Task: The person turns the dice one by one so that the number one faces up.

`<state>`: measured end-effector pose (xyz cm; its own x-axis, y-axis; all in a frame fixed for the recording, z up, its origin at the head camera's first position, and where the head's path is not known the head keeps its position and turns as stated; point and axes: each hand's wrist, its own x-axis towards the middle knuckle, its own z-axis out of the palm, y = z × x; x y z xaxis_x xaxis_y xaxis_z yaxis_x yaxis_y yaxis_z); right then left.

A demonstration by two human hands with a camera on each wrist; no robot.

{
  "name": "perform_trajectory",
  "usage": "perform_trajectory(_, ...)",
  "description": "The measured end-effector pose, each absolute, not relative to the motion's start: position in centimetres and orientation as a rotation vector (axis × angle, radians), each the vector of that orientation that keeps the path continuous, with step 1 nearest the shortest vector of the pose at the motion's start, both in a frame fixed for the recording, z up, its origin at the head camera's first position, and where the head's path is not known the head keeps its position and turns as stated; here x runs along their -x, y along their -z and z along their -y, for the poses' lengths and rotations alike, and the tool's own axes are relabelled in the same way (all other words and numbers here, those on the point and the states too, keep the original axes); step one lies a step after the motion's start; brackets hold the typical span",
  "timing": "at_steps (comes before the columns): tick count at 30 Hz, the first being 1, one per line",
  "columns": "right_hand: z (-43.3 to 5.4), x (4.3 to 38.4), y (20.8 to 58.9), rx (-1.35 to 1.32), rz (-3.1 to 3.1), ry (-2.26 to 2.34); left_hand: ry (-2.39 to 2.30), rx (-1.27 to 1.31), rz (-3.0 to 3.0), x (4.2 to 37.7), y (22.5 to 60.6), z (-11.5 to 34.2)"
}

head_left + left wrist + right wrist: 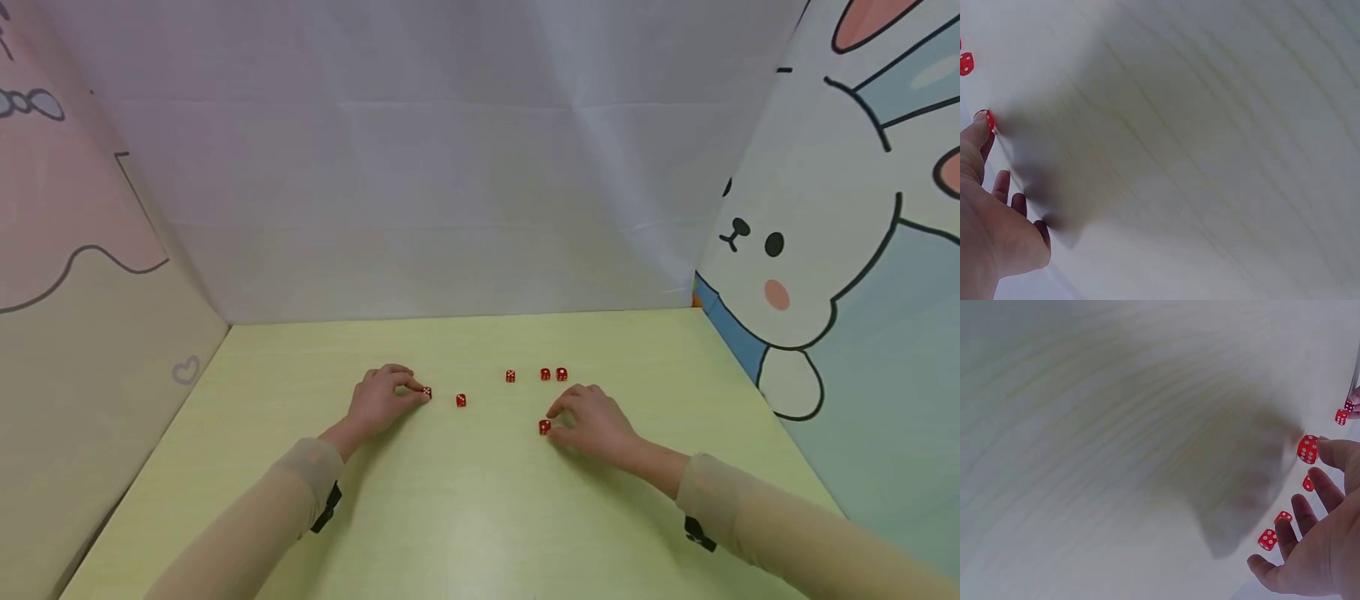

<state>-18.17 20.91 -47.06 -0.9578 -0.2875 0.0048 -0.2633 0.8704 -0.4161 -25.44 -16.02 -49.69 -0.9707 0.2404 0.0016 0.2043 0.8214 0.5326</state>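
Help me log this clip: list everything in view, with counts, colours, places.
Table: 1, pale yellow, foreground
Leftmost die: 1, red, table's left half
Nearest die: 1, red, table's right half
Other dice: 4, red, beyond nearest die
Back sheet: 1, whitish, behind table
Left panel: 1, pink and cream, left side
Rabbit panel: 1, white and blue, right side
Wrist devices: 2, black, at wrists
Sleeves: 2, beige, forearms
Left hand: 1, bare, pinching leftmost die
Right hand: 1, bare, at nearest die

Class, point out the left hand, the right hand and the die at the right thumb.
Left hand (378, 402): head view, back of hand.
Right hand (598, 425): head view, back of hand.
Die (1307, 450): right wrist view, dotted face.
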Motion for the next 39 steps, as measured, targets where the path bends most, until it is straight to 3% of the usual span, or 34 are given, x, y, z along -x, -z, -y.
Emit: perform_trajectory(39,-19.9,18.8,46.0,0.539,-3.048,0.381,-0.843,-0.355,-2.944,25.2,49.8,15.9)
